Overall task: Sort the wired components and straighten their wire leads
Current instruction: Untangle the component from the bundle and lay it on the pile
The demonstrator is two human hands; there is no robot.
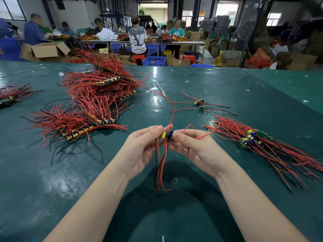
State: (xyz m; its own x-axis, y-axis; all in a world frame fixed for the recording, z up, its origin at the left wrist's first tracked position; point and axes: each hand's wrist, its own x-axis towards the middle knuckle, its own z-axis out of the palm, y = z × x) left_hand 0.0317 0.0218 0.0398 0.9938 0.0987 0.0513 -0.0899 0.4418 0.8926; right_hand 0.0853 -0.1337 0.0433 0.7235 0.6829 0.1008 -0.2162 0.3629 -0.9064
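Head view, we saw our left hand (141, 147) and right hand (190, 147) pinching one small wired component (167, 135), yellow and blue parts, red and black leads (161, 165) trailing below it.

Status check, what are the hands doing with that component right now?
Left hand and right hand both pinching one wired component. Leads hang bent. Sorted bundle lies right. Nothing in the way.

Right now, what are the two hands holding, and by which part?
Both hold one wired component above the table: left hand pinches its yellow end, right hand its blue end. Leads hang free below.
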